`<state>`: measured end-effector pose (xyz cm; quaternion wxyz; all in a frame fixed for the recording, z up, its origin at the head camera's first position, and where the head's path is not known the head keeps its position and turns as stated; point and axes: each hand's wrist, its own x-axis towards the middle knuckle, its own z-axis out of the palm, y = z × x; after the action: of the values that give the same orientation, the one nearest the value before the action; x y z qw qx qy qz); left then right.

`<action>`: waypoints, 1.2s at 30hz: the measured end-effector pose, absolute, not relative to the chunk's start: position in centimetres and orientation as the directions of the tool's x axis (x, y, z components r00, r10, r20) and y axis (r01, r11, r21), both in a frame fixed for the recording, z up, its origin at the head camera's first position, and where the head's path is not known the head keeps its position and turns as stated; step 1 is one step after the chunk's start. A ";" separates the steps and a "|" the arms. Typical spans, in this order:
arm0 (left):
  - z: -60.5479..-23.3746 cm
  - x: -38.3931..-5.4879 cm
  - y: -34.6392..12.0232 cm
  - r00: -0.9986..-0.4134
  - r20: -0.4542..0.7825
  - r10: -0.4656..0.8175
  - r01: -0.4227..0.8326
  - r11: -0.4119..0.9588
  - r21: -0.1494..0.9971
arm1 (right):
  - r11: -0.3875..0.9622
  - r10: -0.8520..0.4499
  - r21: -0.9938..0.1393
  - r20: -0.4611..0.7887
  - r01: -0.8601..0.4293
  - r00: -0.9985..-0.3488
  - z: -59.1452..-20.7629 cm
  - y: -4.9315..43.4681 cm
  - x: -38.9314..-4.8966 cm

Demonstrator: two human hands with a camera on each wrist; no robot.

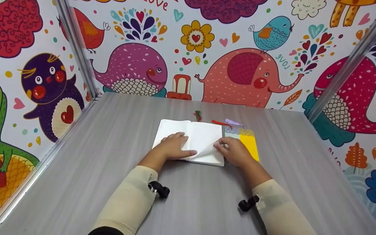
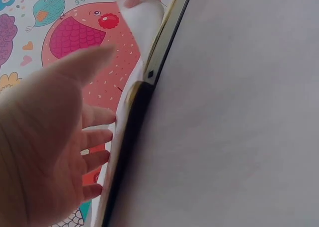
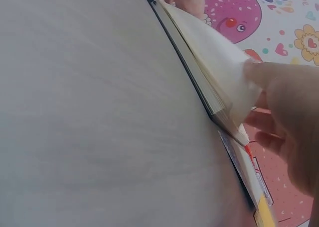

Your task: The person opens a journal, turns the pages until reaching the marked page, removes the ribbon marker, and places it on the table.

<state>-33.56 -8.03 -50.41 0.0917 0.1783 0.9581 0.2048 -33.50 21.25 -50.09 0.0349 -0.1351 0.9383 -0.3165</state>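
Observation:
An open notebook (image 1: 175,129) with blank white pages lies on the grey table. My left hand (image 1: 173,147) rests on its left page, fingers spread and the thumb reaching across the middle fold. My right hand (image 1: 232,150) pinches the edge of a right-hand page (image 3: 227,62) between thumb and fingers. That page is lifted and bends up off the stack below it, as the right wrist view shows. In the left wrist view the fingertips (image 2: 105,135) of my left hand touch the paper near the dark cover edge (image 2: 132,132).
Beside the notebook on the right lies a yellow and pale blue patterned item (image 1: 249,145), partly covered. A red strip (image 1: 220,123) and a purple strip (image 1: 233,122) lie near its top. A small green and red object (image 1: 197,115) sits behind the notebook. Cartoon-printed walls enclose the table (image 1: 109,130).

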 end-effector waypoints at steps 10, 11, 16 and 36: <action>-50.1 -33.0 -7.2 -0.927 -0.138 0.350 0.274 0.879 0.391 | 0.731 -0.268 -0.598 0.193 -0.330 -0.944 -49.9 20.7 -33.0; -50.1 -32.9 -7.1 -0.928 -0.136 0.347 0.273 0.881 0.386 | 0.727 -0.268 -0.599 0.205 -0.337 -0.941 -49.9 20.7 -33.0; -50.1 -32.7 -6.7 -0.938 -0.122 0.324 0.254 0.884 0.392 | 0.714 -0.271 -0.600 0.241 -0.362 -0.932 -49.8 20.5 -32.8; -50.6 -33.1 -6.9 -0.942 0.075 0.326 0.327 0.854 0.405 | 0.726 -0.324 -0.593 0.154 -0.349 -0.934 -49.9 20.7 -33.1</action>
<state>-33.10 -6.91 -50.56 -0.0017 0.1696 0.9628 0.2104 -33.15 20.74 -49.93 -0.0198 -0.1811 0.9287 -0.3230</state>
